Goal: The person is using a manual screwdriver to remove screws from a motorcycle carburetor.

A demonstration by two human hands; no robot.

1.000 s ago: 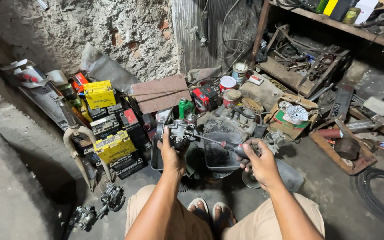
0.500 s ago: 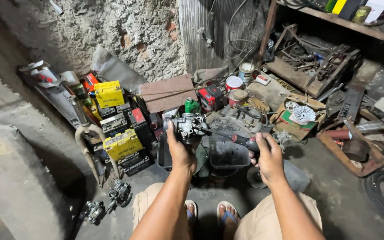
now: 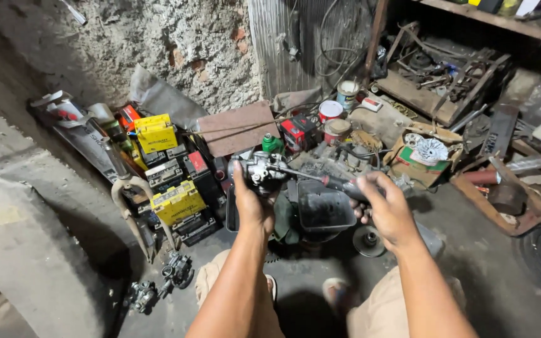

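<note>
A cluttered concrete floor [image 3: 502, 263] is seen; a carburetor [image 3: 259, 170] is gripped by the left hand [image 3: 253, 203], a screwdriver [image 3: 320, 179] held at three o'clock by the right hand [image 3: 386, 209].

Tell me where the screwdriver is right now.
In the head view, just right of centre: the right hand grips the screwdriver, its tip at the carburetor held in the left hand.

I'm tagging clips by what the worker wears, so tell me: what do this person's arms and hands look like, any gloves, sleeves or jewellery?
Both forearms are bare up to the bottom edge of the picture, with no sleeve in view. The left hand and right hand wear no gloves. No watch, bracelet or ring shows on either wrist or on the fingers that can be seen.
</note>
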